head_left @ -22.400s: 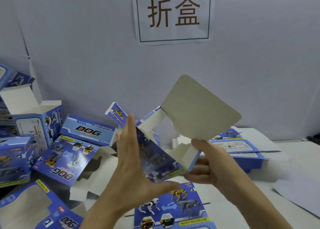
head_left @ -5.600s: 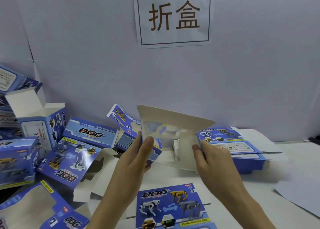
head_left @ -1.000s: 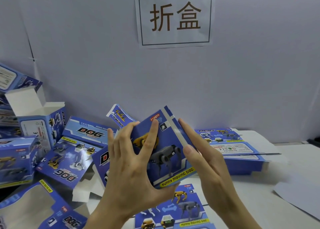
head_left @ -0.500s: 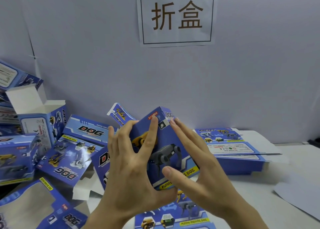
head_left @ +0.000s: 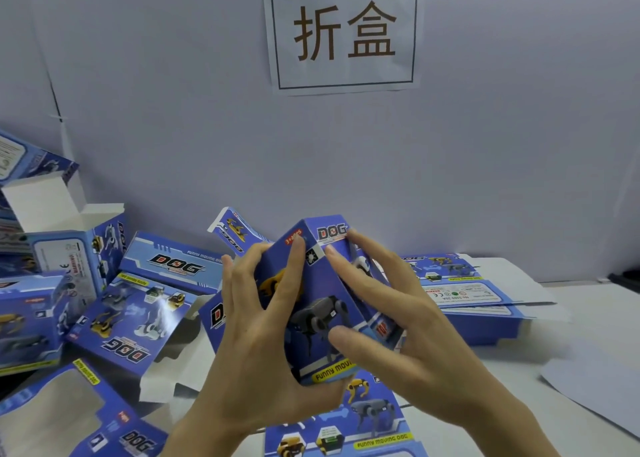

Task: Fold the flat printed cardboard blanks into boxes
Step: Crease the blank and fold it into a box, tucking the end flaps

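I hold a blue printed "DOG" box in front of me above the table, tilted with one corner up. My left hand grips its left face, fingers spread across the print and thumb under the bottom edge. My right hand wraps the right face, fingers laid over the top panel and thumb on the front. A flat blank lies on the table below the box. A stack of flat blanks sits behind my right hand.
Several folded and half-folded blue boxes are heaped on the left, one with open white flaps. A paper sign hangs on the grey wall. A loose grey sheet lies on the white table at right.
The box has turned a little, showing its "DOG" top panel. My right hand has slid round the right face, and its thumb now lies on the front.
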